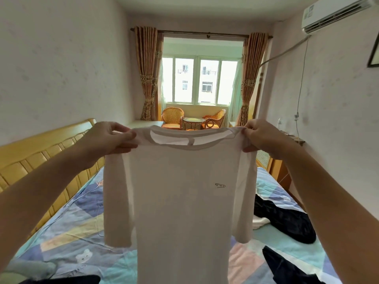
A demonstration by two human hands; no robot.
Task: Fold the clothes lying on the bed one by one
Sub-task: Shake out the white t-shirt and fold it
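Left hand point(110, 138) and right hand point(260, 138) pinch a white shirt point(180, 201) aloft, hiding mid-bed point(78, 222) (dark clothes point(287, 220) lie at the right).

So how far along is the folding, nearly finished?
No folded pile shows. Both hands, left and right, hold the white shirt up by its shoulders, still unfolded. Dark clothes lie crumpled on the bed, so much remains.

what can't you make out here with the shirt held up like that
Head view only:
- Middle of the bed: hidden behind the white shirt.
- Dark clothes at right: partly behind the shirt and the right forearm.
- Small chest logo: too small to read.
- Shirt hem: cut off by the bottom edge.
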